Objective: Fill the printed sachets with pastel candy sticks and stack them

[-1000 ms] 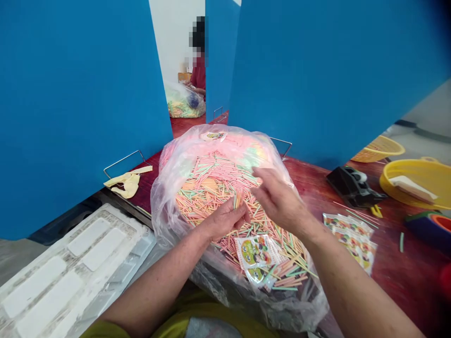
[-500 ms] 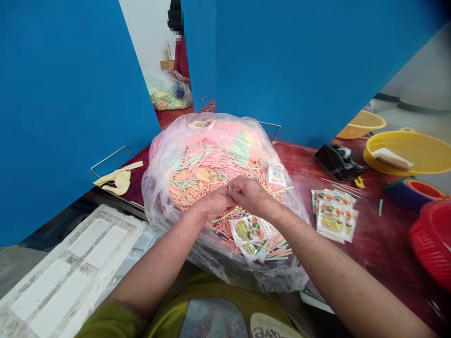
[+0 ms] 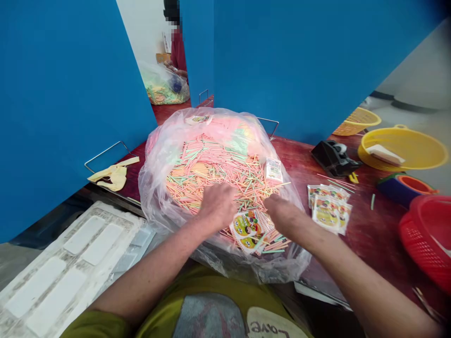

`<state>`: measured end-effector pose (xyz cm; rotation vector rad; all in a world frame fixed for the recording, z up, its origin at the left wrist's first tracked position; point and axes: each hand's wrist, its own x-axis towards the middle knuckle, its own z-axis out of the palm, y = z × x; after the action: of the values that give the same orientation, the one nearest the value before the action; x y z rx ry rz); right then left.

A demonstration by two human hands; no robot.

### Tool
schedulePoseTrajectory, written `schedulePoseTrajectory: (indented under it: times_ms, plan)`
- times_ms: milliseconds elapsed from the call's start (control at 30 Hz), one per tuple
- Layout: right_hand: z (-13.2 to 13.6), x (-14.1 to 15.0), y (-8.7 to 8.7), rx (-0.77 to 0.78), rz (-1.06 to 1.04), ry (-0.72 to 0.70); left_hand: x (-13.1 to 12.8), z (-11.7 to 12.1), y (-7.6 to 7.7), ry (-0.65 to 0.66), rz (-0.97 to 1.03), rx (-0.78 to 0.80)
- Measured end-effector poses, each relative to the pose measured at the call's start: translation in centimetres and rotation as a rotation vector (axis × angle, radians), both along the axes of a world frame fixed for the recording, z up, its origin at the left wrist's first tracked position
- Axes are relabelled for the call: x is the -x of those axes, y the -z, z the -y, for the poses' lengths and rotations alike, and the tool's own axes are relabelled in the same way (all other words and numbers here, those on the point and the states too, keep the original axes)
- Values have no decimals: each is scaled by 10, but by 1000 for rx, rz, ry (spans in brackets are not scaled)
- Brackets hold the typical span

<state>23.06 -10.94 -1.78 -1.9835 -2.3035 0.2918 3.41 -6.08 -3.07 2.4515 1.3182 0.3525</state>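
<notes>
A large clear plastic bag (image 3: 155,188) lies open, filled with thin pastel sticks (image 3: 214,159) in pink, green, yellow and orange. My left hand (image 3: 218,204) is low over the sticks near the bag's middle, its fingers blurred and partly hidden. Farther right, my right hand (image 3: 283,213) is curled closed above the bag's right side; what it holds, if anything, is not visible. Between the hands and slightly nearer me, printed packets (image 3: 246,230) rest on the sticks. Another small packet (image 3: 273,170) sits at the bag's right side.
Several printed packets (image 3: 327,211) lie on the dark red table (image 3: 366,244). Beyond them are a black tape dispenser (image 3: 334,159), a yellow basket (image 3: 423,145) and a red basket (image 3: 426,234). Blue partitions (image 3: 299,61) stand behind. A white foam panel (image 3: 70,263) is at left; another person (image 3: 179,54) sits behind.
My hands were together over the sticks, with a bit of green stick showing between the fingers. They have moved apart, left hand leftward, right hand to the right and slightly down.
</notes>
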Motion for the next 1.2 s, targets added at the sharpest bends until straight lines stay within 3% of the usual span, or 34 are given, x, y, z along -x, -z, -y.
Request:
schedulePoseTrajectory:
  times_ms: [33,100,233,300,400,500,633,733,800,867,967,1100,1200]
  plan:
    - [6,-3,6,31,7,-4,-8,6,3,102,-119,20]
    - [14,-9,11,13,-45,11,-24,13,11,150,-196,30]
    - [25,-15,11,11,-549,105,-38,7,28,140,-144,125]
    - [27,-12,21,18,-675,126,-37,2,31,152,-120,134]
    - [25,-5,39,-111,-577,143,-34,-3,28,162,-108,121]
    - [22,-3,43,-196,-527,109,-33,-3,25,184,-111,108]
    - [21,3,46,-163,-447,2,-37,-2,29,221,-114,74]
    - [21,4,60,-141,-419,33,-40,1,36,273,-103,-55]
    - [23,-1,65,-168,-505,70,-40,3,39,254,-80,-104]
    - [25,-9,62,-216,-668,117,-36,1,39,202,-21,-55]
    - [28,-19,40,-364,-792,113,-25,-6,35,211,152,68]
    - [26,-15,10,-567,-536,-83,-12,-12,27,331,380,176]
    - [23,-5,2,-558,-424,-247,-8,-10,21,402,455,184]
